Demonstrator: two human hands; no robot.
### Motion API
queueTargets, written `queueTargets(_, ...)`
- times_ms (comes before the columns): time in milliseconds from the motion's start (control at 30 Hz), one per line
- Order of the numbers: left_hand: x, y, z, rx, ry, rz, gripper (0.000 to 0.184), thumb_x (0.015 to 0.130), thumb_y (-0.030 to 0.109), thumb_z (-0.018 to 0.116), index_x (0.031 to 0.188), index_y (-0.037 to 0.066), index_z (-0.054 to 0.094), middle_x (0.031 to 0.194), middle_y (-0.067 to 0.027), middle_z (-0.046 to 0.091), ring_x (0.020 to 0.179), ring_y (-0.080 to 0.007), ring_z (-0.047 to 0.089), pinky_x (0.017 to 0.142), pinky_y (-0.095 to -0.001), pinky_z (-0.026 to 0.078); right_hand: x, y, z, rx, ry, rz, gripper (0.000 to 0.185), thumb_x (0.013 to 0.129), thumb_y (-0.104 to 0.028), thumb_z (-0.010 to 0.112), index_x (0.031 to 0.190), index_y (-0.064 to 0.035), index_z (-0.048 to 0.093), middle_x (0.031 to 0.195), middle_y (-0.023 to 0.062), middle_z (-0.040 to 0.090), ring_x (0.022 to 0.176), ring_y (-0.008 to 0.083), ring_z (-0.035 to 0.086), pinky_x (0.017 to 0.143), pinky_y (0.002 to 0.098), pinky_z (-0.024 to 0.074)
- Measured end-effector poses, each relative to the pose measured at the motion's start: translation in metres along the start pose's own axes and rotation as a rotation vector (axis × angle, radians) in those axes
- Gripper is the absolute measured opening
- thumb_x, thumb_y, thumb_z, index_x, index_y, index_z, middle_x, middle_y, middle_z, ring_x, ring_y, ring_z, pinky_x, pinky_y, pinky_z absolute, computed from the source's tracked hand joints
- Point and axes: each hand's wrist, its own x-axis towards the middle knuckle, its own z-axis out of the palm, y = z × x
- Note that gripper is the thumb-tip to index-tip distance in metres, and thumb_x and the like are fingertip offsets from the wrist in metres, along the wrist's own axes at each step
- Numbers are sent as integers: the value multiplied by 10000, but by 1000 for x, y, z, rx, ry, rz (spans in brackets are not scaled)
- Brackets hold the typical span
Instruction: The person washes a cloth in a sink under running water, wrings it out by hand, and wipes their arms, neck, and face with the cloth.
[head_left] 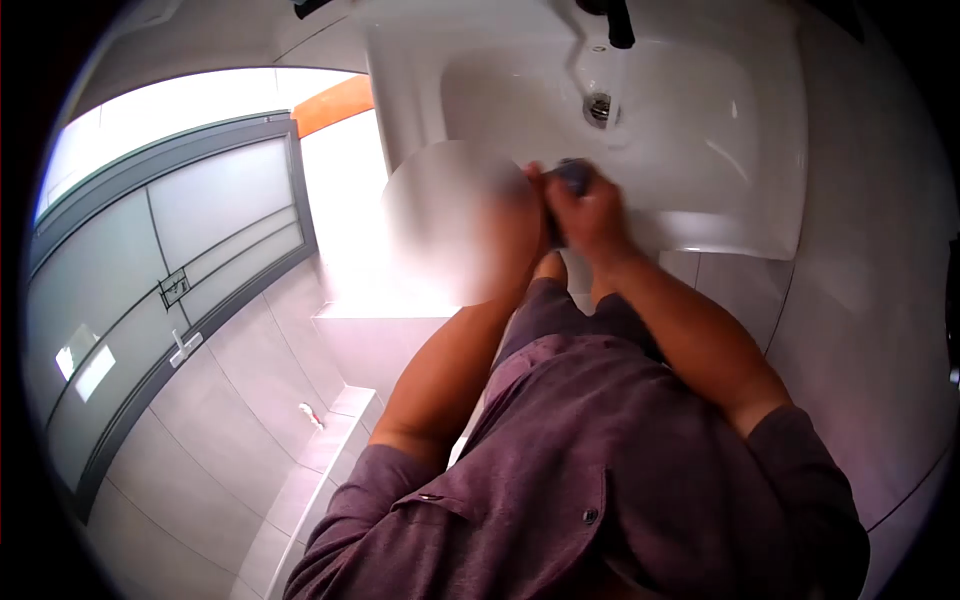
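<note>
Over the front edge of the white washbasin [690, 228], my right hand [592, 215] is closed around a small dark grey object [573, 175]. Part of it sticks out above the fingers, and a dark strip shows between my two hands; its kind I cannot make out. My left hand [515, 235] is close beside the right one, at the dark object's left side. A round blurred patch hides most of that hand, so its grip does not show. A thin stream of water seems to fall from the black tap [620, 28] near the drain [599, 108].
On the left is a grey-framed frosted window [220, 190] with a handle [185, 345]. An orange strip [335, 105] borders the bright opening beside the basin. A tiled ledge [385, 310] is below that opening. Grey tiled wall [860, 280] stretches along the right.
</note>
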Motion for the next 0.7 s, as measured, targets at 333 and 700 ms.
queueTargets(333,34,-74,-67,543,152,121,413,991,248,614,1357,72,543,1238,-108,641,1129,-199,622,892,-326,524,64,-17,94,1092,-617,-169,219,1060,-265,505,1101,-75,606,1016,70,637,874,164,607,800,340,523)
queueTargets(700,149,52,71,-1487,-321,-716,288,952,234,643,1190,73,627,1014,-62,699,887,-224,704,777,-361,591,119,60,-91,1078,52,420,348,998,-405,625,1114,-77,650,978,47,686,904,175,665,839,342,533)
